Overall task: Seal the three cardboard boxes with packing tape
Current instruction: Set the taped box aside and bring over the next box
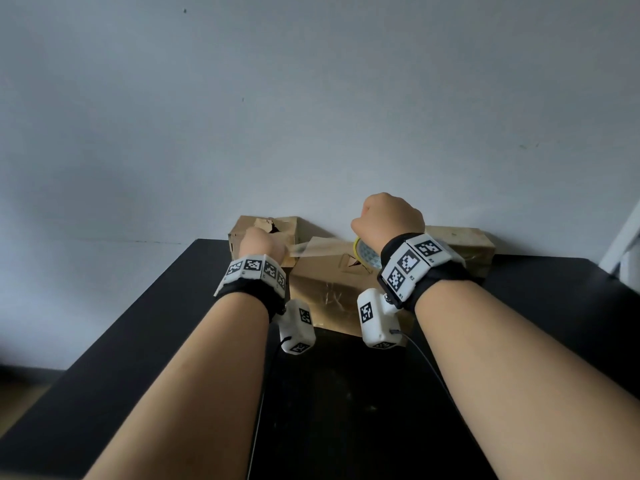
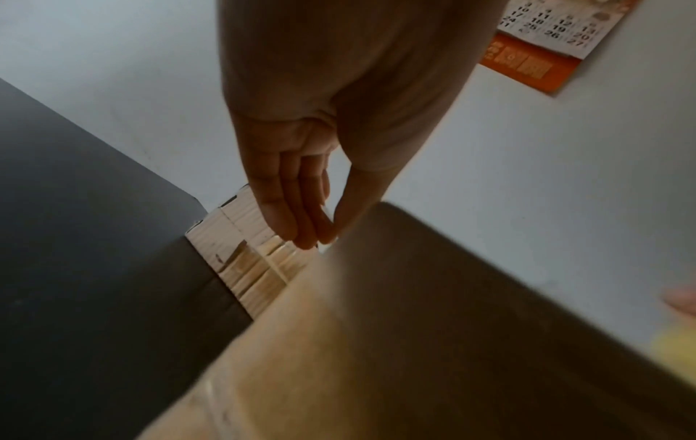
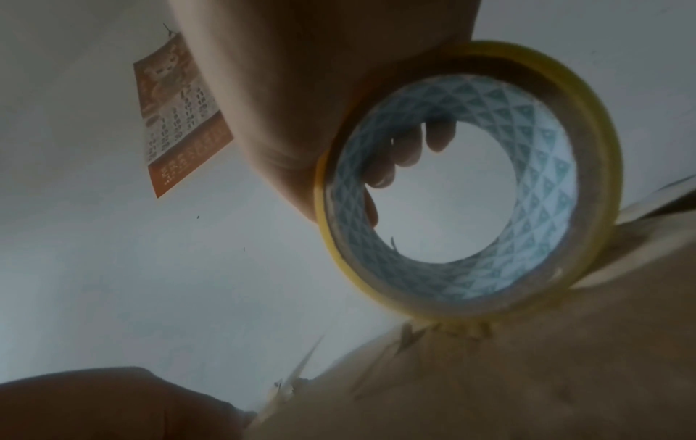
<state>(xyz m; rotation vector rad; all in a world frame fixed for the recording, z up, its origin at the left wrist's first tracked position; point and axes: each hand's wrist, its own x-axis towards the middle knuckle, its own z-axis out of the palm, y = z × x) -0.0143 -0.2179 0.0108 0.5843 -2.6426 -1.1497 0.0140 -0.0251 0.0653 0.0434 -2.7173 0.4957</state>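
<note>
Three cardboard boxes stand against the wall on a black table (image 1: pixel 173 323): a left box (image 1: pixel 291 226), a middle box (image 1: pixel 329 289) and a right box (image 1: pixel 464 247). My right hand (image 1: pixel 388 220) grips a yellow-edged tape roll (image 1: pixel 363 256) above the middle box, with its fingers (image 3: pixel 406 154) hooked through the roll (image 3: pixel 527 193). A clear tape strip (image 1: pixel 308 250) runs left from the roll to my left hand (image 1: pixel 263 244). That left hand (image 2: pixel 327 235) pinches the strip's end between thumb and fingertips, over the gap between the left box (image 2: pixel 241 259) and the middle box (image 2: pixel 376 342).
A wall calendar (image 2: pixel 546 38) hangs on the pale wall behind the boxes and also shows as the calendar (image 3: pixel 180 119) in the right wrist view. Bare black tabletop lies in front of the boxes and to both sides. The table's left edge drops off toward the floor.
</note>
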